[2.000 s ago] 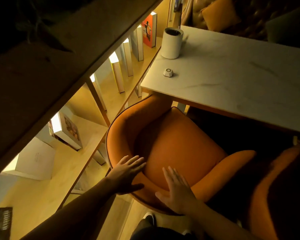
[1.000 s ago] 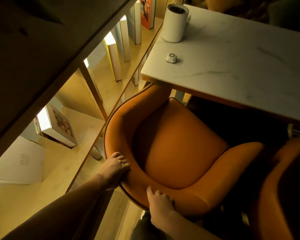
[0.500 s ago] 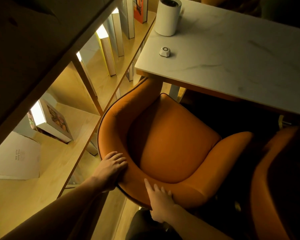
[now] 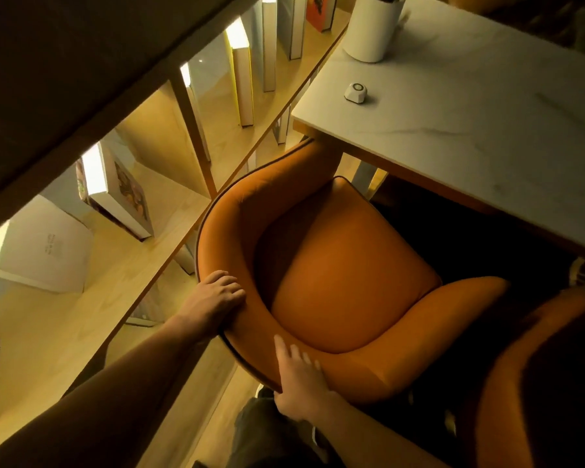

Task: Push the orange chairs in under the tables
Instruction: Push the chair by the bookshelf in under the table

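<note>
Warm-lit bookshelves run past my left hand, which curls over the orange chair backrest rim for steering. My right hand lies flat and open against the backrest to push; ahead, one chair arm tucks beneath the marble table.

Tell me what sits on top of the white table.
On the white table: a white cylinder and a small white button-like device. The table's far side is out of frame.
</note>
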`<state>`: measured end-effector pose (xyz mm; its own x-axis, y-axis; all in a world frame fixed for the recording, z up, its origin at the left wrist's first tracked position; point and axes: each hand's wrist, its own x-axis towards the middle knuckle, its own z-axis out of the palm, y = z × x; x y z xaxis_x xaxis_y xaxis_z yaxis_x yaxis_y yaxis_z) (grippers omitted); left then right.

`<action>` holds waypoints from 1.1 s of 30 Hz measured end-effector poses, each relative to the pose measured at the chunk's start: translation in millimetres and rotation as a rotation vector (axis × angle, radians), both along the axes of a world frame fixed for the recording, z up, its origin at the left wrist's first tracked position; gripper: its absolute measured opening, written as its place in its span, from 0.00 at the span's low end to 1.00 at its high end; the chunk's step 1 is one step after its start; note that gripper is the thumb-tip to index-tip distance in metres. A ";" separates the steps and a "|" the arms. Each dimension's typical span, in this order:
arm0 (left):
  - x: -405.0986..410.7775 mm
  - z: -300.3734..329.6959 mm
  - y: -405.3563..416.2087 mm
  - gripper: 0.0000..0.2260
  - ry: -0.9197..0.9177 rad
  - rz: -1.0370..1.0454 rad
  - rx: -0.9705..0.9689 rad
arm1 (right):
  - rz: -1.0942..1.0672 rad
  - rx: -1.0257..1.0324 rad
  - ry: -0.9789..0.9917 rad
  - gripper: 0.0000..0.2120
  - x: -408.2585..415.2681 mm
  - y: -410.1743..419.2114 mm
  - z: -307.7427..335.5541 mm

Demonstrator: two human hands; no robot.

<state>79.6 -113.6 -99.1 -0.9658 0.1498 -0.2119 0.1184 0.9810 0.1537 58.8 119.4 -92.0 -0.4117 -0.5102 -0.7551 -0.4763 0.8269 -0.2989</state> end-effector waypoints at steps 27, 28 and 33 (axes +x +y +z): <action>34.9 -4.7 32.4 0.13 0.016 0.175 0.052 | 0.125 -0.023 -0.046 0.51 3.9 31.5 -1.7; 40.5 -7.2 37.2 0.13 0.018 0.181 0.049 | 0.129 -0.012 -0.059 0.51 5.8 35.2 -1.7; 61.3 -11.5 54.1 0.13 0.023 0.233 0.043 | 0.191 0.026 -0.067 0.52 11.7 44.9 -3.5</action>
<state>140.9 -59.5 -110.6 -0.9798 -0.0698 -0.1873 -0.1069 0.9748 0.1960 70.5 164.3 -95.5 -0.2575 -0.5542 -0.7916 -0.6049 0.7312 -0.3152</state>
